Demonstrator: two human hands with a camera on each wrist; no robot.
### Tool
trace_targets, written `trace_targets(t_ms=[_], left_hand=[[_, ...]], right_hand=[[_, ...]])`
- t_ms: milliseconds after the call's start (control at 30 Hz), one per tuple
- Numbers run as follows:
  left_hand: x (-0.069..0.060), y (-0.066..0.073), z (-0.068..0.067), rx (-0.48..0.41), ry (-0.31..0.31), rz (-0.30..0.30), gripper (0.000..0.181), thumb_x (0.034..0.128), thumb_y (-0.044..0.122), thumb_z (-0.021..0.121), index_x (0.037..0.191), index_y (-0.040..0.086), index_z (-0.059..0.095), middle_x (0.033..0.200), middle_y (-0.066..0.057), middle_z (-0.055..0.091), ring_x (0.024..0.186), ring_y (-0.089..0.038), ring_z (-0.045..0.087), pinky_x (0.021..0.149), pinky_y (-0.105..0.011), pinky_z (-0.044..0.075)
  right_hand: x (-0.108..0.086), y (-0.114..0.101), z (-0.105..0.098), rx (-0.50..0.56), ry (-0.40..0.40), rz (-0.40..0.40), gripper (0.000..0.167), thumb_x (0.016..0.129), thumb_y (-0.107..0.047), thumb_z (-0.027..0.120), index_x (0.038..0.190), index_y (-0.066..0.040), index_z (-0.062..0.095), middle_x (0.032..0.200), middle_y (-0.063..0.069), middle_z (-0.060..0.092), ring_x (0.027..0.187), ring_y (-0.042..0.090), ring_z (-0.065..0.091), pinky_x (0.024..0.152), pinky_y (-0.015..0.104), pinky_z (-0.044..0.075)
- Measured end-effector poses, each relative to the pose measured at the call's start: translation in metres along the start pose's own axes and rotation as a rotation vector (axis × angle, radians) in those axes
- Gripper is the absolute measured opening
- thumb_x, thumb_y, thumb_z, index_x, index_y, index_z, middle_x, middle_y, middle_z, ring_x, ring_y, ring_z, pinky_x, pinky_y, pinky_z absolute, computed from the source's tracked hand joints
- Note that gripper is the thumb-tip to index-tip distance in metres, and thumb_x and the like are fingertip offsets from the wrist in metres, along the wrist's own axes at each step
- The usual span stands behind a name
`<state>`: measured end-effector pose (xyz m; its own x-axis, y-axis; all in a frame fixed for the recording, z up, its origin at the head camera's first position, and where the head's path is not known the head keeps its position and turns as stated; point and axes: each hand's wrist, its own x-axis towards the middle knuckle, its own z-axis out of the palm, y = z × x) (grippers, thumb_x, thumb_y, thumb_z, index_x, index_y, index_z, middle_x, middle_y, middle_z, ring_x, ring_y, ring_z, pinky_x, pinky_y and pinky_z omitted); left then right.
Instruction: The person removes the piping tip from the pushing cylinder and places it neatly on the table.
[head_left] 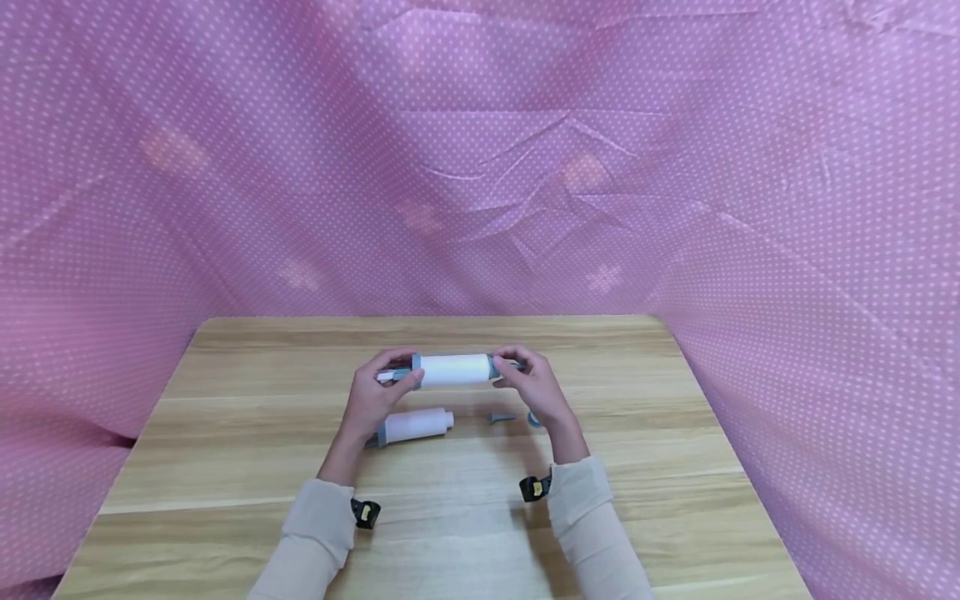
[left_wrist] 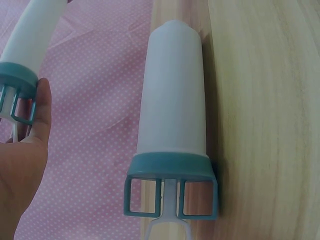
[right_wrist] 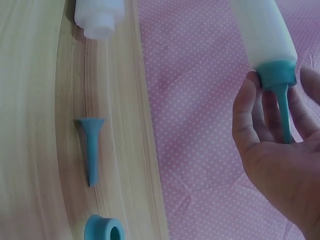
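A white icing syringe (head_left: pixel 453 369) with teal fittings is held level above the table between both hands. My left hand (head_left: pixel 367 402) grips its flanged handle end, thumb against the teal collar (left_wrist: pixel 17 77). At the other end my right hand (head_left: pixel 538 390) holds the teal ring cap (right_wrist: pixel 276 75), from which a long thin teal nozzle (right_wrist: pixel 283 112) points into the palm. A second white syringe (left_wrist: pixel 174 95) lies on the table below, its handle towards the left and its bare tip to the right.
On the wooden table (head_left: pixel 637 517), a loose teal nozzle (right_wrist: pixel 91 150) lies right of the second syringe. Farther right, under my right wrist, is a loose teal ring cap (right_wrist: pixel 102 227). Pink dotted cloth (head_left: pixel 480 208) hangs round the back and sides.
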<state>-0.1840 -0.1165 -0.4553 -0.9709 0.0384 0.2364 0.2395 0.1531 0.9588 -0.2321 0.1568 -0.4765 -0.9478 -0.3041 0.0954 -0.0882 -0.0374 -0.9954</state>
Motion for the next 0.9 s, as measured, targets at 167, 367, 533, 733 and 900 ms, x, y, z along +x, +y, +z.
trace_targets(t_ms=[167,367,533,733,900], left_hand=[[0.000,-0.001,0.001,0.005,-0.002,0.003,0.039,0.0927,0.009,0.074,0.129,-0.001,0.065,0.123,-0.022,0.062,0.107,-0.028,0.058,0.077,-0.026,0.057],[0.000,0.000,0.002,0.013,-0.008,0.009,0.039,0.0927,0.009,0.074,0.129,-0.002,0.065,0.123,-0.023,0.062,0.107,-0.028,0.058,0.077,-0.027,0.057],[-0.001,-0.001,0.002,0.020,-0.002,0.016,0.038,0.0926,0.008,0.074,0.128,-0.003,0.065,0.122,-0.023,0.062,0.105,-0.027,0.059,0.076,-0.026,0.057],[0.000,-0.003,0.003,0.016,0.007,0.005,0.039,0.0928,0.010,0.074,0.129,-0.001,0.065,0.123,-0.022,0.063,0.107,-0.027,0.058,0.078,-0.026,0.057],[-0.001,-0.005,0.004,0.006,0.002,0.004,0.039,0.0931,0.009,0.074,0.130,-0.001,0.064,0.123,-0.023,0.062,0.106,-0.028,0.059,0.077,-0.026,0.057]], right_hand=[[0.001,0.002,0.000,-0.006,0.023,0.015,0.029,0.103,-0.015,0.062,0.122,0.007,0.062,0.123,0.017,0.058,0.103,0.026,0.062,0.091,0.053,0.055],[0.000,0.005,-0.007,-0.059,-0.045,0.087,0.041,0.105,-0.024,0.058,0.133,0.005,0.059,0.125,0.022,0.060,0.101,0.028,0.064,0.086,0.044,0.058],[-0.001,0.007,-0.010,-0.044,-0.087,0.085,0.038,0.104,-0.019,0.060,0.132,0.006,0.059,0.122,0.020,0.062,0.096,0.026,0.067,0.085,0.041,0.059],[-0.002,0.007,-0.012,-0.034,-0.071,0.020,0.033,0.101,-0.012,0.064,0.129,0.005,0.061,0.129,0.019,0.057,0.103,0.028,0.066,0.086,0.045,0.058],[0.000,0.006,-0.009,-0.048,-0.029,0.034,0.032,0.104,-0.019,0.061,0.124,0.006,0.062,0.126,0.018,0.057,0.103,0.027,0.063,0.087,0.046,0.058]])
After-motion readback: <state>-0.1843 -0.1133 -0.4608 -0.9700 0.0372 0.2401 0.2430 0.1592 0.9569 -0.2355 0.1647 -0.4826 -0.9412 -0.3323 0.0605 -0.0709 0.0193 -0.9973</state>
